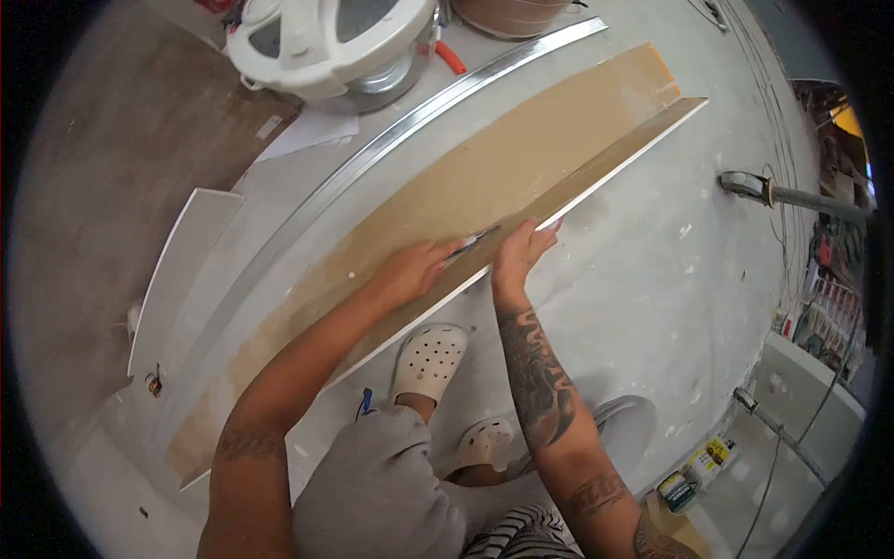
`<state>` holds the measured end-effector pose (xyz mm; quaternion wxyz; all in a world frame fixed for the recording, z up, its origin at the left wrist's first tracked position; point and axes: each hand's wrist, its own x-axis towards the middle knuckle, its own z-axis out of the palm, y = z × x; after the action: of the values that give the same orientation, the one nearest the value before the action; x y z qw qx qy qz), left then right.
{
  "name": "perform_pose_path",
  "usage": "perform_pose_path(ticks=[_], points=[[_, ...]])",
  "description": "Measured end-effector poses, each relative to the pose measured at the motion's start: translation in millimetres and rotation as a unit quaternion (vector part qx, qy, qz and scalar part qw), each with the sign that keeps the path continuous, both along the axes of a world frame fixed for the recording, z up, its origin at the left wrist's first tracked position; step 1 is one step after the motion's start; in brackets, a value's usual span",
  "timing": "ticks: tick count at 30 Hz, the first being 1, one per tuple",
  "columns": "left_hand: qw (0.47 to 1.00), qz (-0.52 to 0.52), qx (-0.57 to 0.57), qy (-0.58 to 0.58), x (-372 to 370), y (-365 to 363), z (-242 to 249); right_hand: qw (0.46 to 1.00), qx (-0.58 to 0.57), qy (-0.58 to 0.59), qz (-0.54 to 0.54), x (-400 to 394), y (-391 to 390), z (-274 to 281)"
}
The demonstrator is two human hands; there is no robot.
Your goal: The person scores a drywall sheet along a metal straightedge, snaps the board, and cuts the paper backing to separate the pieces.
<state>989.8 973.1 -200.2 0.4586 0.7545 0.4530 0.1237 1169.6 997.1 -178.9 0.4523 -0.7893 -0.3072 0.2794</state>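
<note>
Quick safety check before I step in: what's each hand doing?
Left hand: closed, holding a slim tool.
Right hand: at the brown strip's edge; grip unclear.

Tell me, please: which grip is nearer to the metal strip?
Left. The left grip is over the board, nearer the strip; the right grip touches the board's white edge, farther away.

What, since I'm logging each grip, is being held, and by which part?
The left hand holds a slim tool by its near end; the right hand holds the brown board by its white edge.
</note>
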Motion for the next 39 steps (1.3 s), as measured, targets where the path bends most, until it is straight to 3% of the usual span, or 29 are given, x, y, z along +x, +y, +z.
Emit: perform_pose_path(ticks=[2,6,8,14,15,16,17,18,19,21,22,24,28,31,33,34,35,37,39], points=[[0.998,-0.020,-0.051,0.043,-23,-16,21,1.000,-0.004,0.016,-0.009,1,2,-6],[0.998,0.001,-0.042,0.041,-60,-53,27,0.999,0.005,0.037,-0.030,1,1,-11],[0.989,0.011,-0.121,0.081,-65,-58,49,1.000,0.020,0.020,-0.008,4,0,-14],[0.993,-0.002,-0.049,0.107,-151,-120,48,1.000,0.026,0.017,-0.006,6,-1,-16],[0.989,0.086,0.026,0.118,-167,-137,54,0.998,0.030,0.045,-0.011,3,-2,-12],[0.974,0.206,-0.007,0.090,-177,-152,67,0.998,0.029,0.051,-0.008,-1,-6,-9],[0.943,0.327,-0.030,0.045,-187,-166,81,0.990,0.019,0.138,0.005,-8,-15,-6],[0.868,0.469,-0.156,-0.042,-194,-178,102,0.974,0.010,0.225,0.020,-17,-26,-1],[0.867,0.475,-0.148,-0.036,-203,-196,113,0.972,0.013,0.234,0.025,-34,-42,1],[0.826,0.563,-0.026,-0.010,-223,-238,136,0.995,0.064,0.064,0.037,-73,-78,0],[0.821,0.571,-0.011,0.000,-231,-269,148,0.993,0.070,0.081,0.045,-80,-84,2],[0.782,0.621,-0.024,0.056,-244,-344,174,0.969,0.112,0.220,0.005,-91,-92,7],[0.695,0.714,0.008,0.081,-228,-461,253,0.973,0.088,0.213,0.019,-85,-86,21],[0.699,0.709,0.043,0.087,-243,-488,298,0.992,-0.008,0.123,0.034,-78,-93,31],[0.733,0.665,0.056,0.127,-282,-476,307,0.989,0.055,0.130,0.038,-69,-88,31],[0.751,0.647,0.064,0.115,-293,-452,311,0.985,0.105,0.132,0.034,-59,-82,25],[0.772,0.625,0.068,0.098,-301,-422,313,0.998,0.041,0.038,0.013,-44,-70,-11],[0.819,0.562,0.044,0.108,-304,-356,308,0.999,0.042,0.006,-0.004,-9,-47,-83],[0.878,0.471,0.017,0.085,-323,-293,263,0.997,0.063,-0.011,0.047,6,-41,-83]])
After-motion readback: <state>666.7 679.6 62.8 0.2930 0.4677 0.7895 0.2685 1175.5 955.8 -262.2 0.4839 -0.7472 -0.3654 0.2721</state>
